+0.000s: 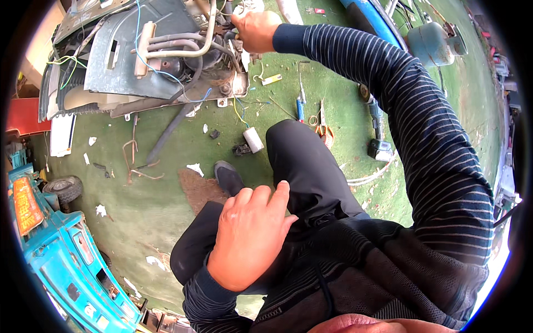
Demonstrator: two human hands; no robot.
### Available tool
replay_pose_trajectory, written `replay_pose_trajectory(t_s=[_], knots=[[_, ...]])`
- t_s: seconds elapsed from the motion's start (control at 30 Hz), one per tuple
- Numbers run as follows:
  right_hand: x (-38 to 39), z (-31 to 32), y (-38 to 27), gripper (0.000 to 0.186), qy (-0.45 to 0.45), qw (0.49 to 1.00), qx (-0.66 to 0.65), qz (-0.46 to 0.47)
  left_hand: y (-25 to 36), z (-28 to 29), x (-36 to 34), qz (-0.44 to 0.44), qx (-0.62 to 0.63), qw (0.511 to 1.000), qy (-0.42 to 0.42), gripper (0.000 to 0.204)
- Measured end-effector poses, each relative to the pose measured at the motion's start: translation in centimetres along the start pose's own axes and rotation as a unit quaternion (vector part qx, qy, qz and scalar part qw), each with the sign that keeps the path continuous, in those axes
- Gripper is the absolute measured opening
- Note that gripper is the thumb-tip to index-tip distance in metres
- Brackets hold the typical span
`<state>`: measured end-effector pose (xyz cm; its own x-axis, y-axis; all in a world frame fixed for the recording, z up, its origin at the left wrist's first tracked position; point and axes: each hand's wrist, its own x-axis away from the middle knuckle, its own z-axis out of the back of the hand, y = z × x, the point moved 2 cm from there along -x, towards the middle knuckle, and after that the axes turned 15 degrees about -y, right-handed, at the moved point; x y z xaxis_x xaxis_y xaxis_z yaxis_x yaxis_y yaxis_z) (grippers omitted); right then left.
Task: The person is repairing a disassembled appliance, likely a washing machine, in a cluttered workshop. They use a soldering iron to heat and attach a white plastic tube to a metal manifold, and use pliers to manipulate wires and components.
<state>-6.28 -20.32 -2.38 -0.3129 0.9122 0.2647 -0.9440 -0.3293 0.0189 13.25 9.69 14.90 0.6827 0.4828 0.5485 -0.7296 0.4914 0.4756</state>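
My right hand [255,30] reaches far forward to the end of a dismantled air-conditioner unit [119,61]. Its fingers are curled closed beside the bent pipes [186,51]; what they grip is hidden. The unit has a grey metal panel, a dark compressor partly covered by the pipes, and loose coloured wires. My left hand [250,238] hovers over my lap, back upward, with the index finger stretched and the thumb apart. No held object shows in it. A white cylinder [253,140] with wires lies on the floor between the unit and my knee.
Scissors with orange handles [325,130], a blue-handled screwdriver [300,108] and a cordless power tool [378,133] lie right of my knee. A gas cylinder [430,44] stands far right. A blue truck [78,266] is at left. Scraps litter the green floor.
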Motion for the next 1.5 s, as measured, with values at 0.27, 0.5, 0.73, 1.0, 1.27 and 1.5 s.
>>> replay_pose_trajectory(t_s=[0.27, 0.5, 0.73, 1.0, 1.27, 1.5], knots=[[-5.7, -1.7, 4.9, 0.060, 0.145, 0.985, 0.016, 0.088, -0.2, -0.7, -0.5, 0.011, -0.013, 0.999, -0.028, 0.057], [8.9, -15.2, 4.0, 0.016, -0.133, 0.962, -0.237, -0.036, -1.1, 0.4, 0.3, 0.043, 0.012, 0.998, -0.045, 0.057], [4.8, -9.6, 1.6, 0.029, 0.149, 0.918, -0.361, 0.071, -1.3, 0.7, 0.2, 0.001, -0.002, 1.000, 0.026, 0.057], [-4.4, -1.6, -1.7, 0.024, 0.215, 0.823, -0.502, 0.154, -1.1, 0.2, 0.0, 0.001, -0.021, 0.999, 0.028, 0.055], [-5.1, 0.6, -2.6, 0.022, 0.134, 0.864, -0.470, 0.117, -1.3, -0.1, 0.6, -0.001, -0.023, 0.999, 0.047, 0.054], [-6.1, -0.5, -2.5, 0.019, 0.169, 0.829, -0.493, 0.202, -1.4, -1.3, 0.9, 0.004, -0.020, 0.999, 0.049, 0.053]])
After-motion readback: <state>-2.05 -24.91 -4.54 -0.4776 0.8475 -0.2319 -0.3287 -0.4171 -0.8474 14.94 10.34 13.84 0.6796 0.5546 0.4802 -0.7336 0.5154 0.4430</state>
